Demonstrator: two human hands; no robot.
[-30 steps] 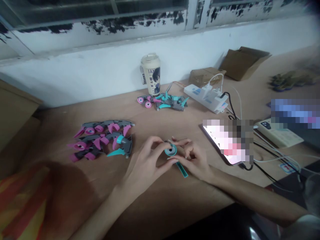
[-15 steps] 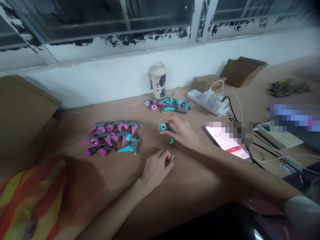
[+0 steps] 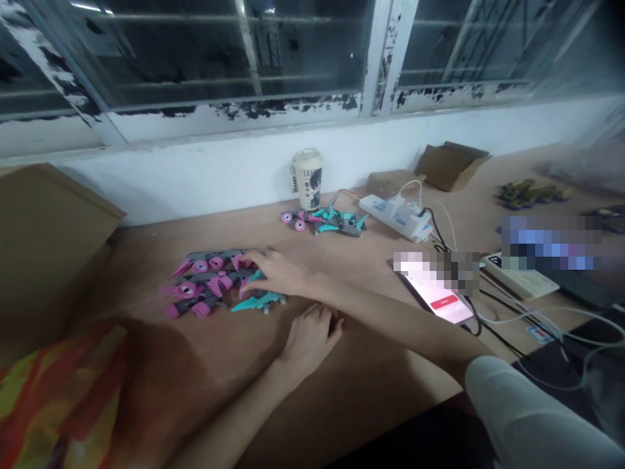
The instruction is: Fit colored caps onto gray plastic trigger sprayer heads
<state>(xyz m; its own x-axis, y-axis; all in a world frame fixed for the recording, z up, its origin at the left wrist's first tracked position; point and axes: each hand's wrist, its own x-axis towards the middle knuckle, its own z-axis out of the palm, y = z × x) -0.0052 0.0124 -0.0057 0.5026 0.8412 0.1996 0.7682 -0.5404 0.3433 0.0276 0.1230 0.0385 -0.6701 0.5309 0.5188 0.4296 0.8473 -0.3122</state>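
Note:
My right hand (image 3: 276,273) reaches across to the right side of a cluster of pink and grey toy pieces (image 3: 215,283). Its thumb and index finger are spread apart around parts of the cluster, and nothing clearly shows gripped between them. Below these fingers lies a teal and grey toy piece (image 3: 258,301), partly covered by the hand. My left hand (image 3: 310,335) rests on the table just below the right forearm, its fingers curled closed. Whatever is inside the curl, if anything, is hidden.
Behind are a coffee cup (image 3: 308,179) and another pink and teal toy group (image 3: 325,220). A power strip (image 3: 395,217), a lit phone (image 3: 434,293), cables and a power bank (image 3: 520,277) occupy the right. Cardboard (image 3: 49,241) and a red-yellow bag (image 3: 73,391) are left.
My right hand has moved left from mid-table to the cluster; the teal round-ended piece it held no longer shows. The left hand stays curled. The view has tilted up slightly.

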